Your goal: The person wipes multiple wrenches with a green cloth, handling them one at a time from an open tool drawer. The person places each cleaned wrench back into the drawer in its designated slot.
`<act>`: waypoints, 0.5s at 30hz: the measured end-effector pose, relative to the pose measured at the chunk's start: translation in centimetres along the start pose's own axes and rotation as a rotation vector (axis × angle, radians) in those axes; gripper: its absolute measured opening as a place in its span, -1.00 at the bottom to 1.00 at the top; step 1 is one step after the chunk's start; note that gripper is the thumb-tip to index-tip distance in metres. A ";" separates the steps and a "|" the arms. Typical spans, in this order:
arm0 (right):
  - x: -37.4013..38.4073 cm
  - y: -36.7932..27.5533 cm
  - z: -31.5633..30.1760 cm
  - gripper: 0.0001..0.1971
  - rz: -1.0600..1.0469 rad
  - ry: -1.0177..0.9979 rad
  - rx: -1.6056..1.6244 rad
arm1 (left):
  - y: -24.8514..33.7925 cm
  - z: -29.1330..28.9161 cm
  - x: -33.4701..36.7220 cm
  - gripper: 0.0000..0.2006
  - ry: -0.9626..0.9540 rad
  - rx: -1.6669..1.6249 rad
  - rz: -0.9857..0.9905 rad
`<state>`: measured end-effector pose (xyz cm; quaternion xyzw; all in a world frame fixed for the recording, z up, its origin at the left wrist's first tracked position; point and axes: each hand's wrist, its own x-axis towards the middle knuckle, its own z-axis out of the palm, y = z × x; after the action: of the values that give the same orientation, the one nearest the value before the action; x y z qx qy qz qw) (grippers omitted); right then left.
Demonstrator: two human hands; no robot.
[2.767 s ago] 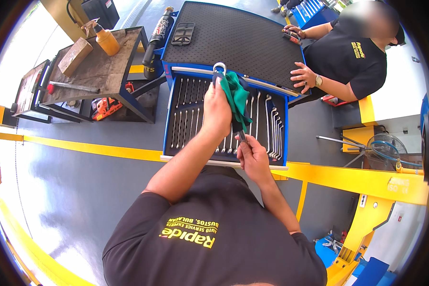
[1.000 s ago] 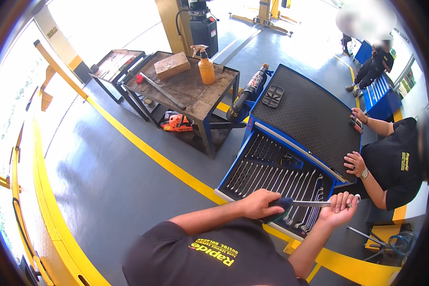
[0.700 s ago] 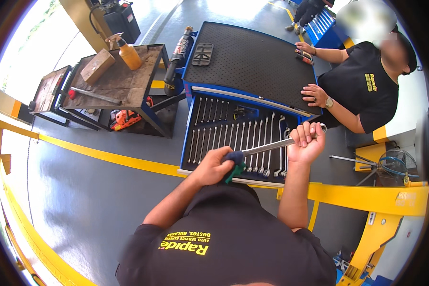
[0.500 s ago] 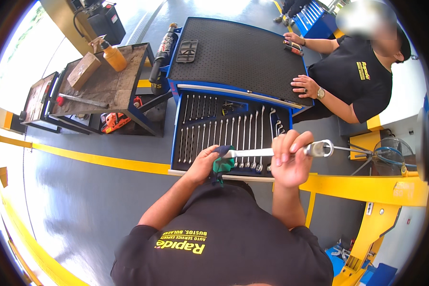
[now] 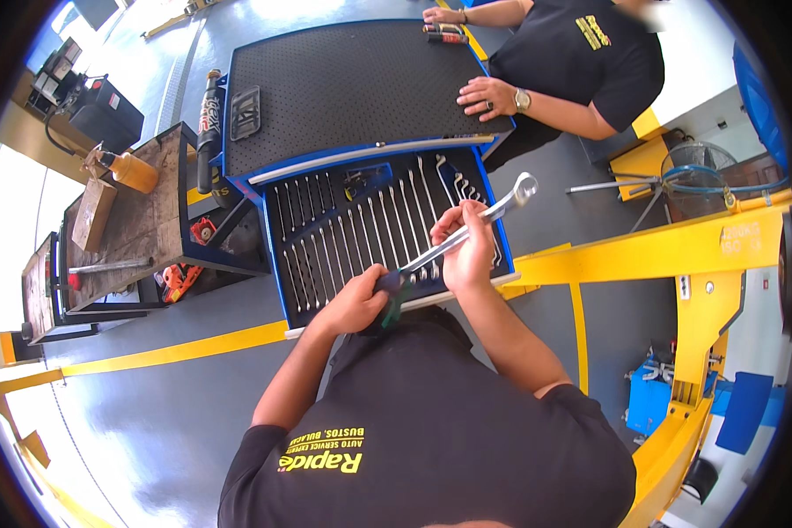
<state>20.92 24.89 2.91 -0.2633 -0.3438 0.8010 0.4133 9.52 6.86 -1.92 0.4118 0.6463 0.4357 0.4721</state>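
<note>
Above an open workshop drawer point(image 5: 505, 280), the left hand point(image 5: 358, 301) clasps a dark-green cloth point(image 5: 394, 304) at the near end of a wrench point(image 5: 437, 252), its long axis slanting rightward and away, the right hand point(image 5: 468, 251) curled round its shaft.

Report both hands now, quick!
Left hand: closed on the cloth, at the lower end of the wrench.
Right hand: closed, holding the wrench by its shaft.

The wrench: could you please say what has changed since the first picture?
On the wrench, the left hand and cloth moved from the far end to the near; the right hand moved from near toward far. The drawer stays open.
</note>
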 end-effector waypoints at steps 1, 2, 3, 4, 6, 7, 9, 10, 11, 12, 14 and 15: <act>0.2 1.6 -1.7 -0.78 0.003 0.132 -0.083 | 0.0 0.5 0.5 -0.81 -0.063 0.037 -0.020; 0.2 3.0 -2.7 -0.76 0.011 0.260 -0.164 | 0.5 1.2 0.9 -0.77 -0.112 0.040 0.015; 0.8 4.5 -5.0 -0.75 0.043 0.305 -0.212 | 0.6 2.0 1.6 -0.75 -0.180 0.038 0.038; 1.1 5.6 -7.6 -0.73 0.084 0.352 -0.264 | 0.3 2.7 2.1 -0.73 -0.246 0.028 0.056; 2.5 6.1 -11.1 -0.72 0.204 0.394 -0.345 | -0.1 2.9 3.6 -0.69 -0.335 0.054 0.001; 3.5 6.1 -13.4 -0.73 0.248 0.384 -0.434 | -1.6 3.0 4.2 -0.68 -0.252 0.088 -0.011; 5.5 5.7 -16.5 -0.69 0.293 0.332 -0.691 | -5.9 2.8 4.8 -0.60 0.078 0.167 -0.069; 6.6 5.4 -17.7 -0.65 0.291 0.294 -0.858 | -7.7 2.3 4.6 -0.60 0.259 0.255 -0.113; 8.4 6.4 -21.6 -0.57 0.133 0.243 -1.181 | -9.0 1.4 4.3 -0.60 0.323 0.270 -0.154; 9.7 6.6 -22.2 -0.56 -0.047 0.164 -1.365 | -10.6 0.5 3.4 -0.61 0.403 0.280 -0.211; 11.1 6.8 -23.1 -0.53 -0.427 -0.016 -1.710 | -12.6 -1.3 1.6 -0.61 0.479 0.238 -0.296; 11.4 6.2 -21.4 -0.56 -0.310 -0.054 -1.709 | -13.8 -1.6 0.7 -0.60 0.534 0.237 -0.318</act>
<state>27.16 39.03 -16.82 -0.4144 -0.8692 0.2091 0.1703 6.14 3.38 -14.92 0.2290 0.8497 0.3707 0.2970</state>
